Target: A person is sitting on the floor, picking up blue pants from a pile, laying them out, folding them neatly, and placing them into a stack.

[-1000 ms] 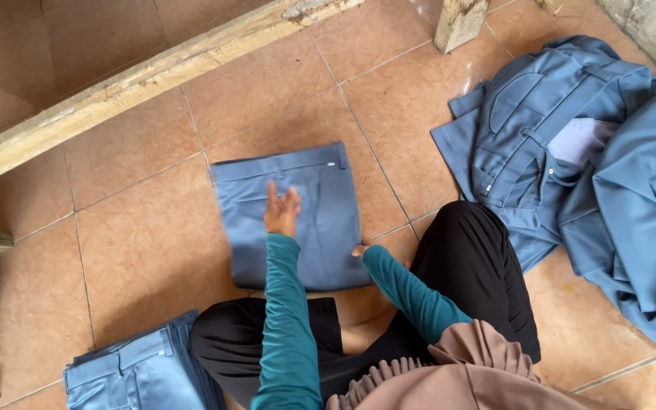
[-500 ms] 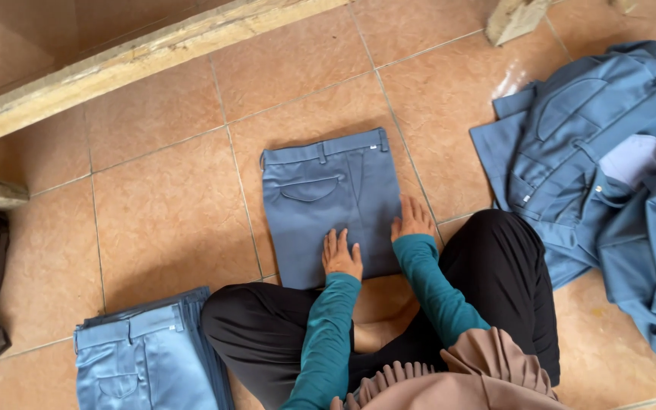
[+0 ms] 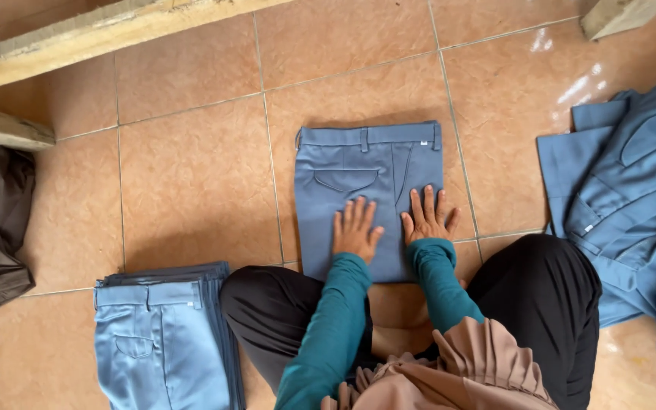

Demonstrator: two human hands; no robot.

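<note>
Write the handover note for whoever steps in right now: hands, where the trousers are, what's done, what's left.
Left hand and right hand: both flat, fingers spread, pressing on the folded blue trousers on the tiled floor; neither grips anything.
Done: this pair is folded, waistband away from the person. A stack of folded blue trousers sits by the left knee.
Left: this pair is not yet on the stack; a heap of unfolded blue garments lies to the right.

Soft, even daylight fills the view, bright and sharp throughout. White glare shines on the floor tiles (image 3: 571, 83) at upper right. Faint shadows edge the folded trousers (image 3: 370, 190).
</note>
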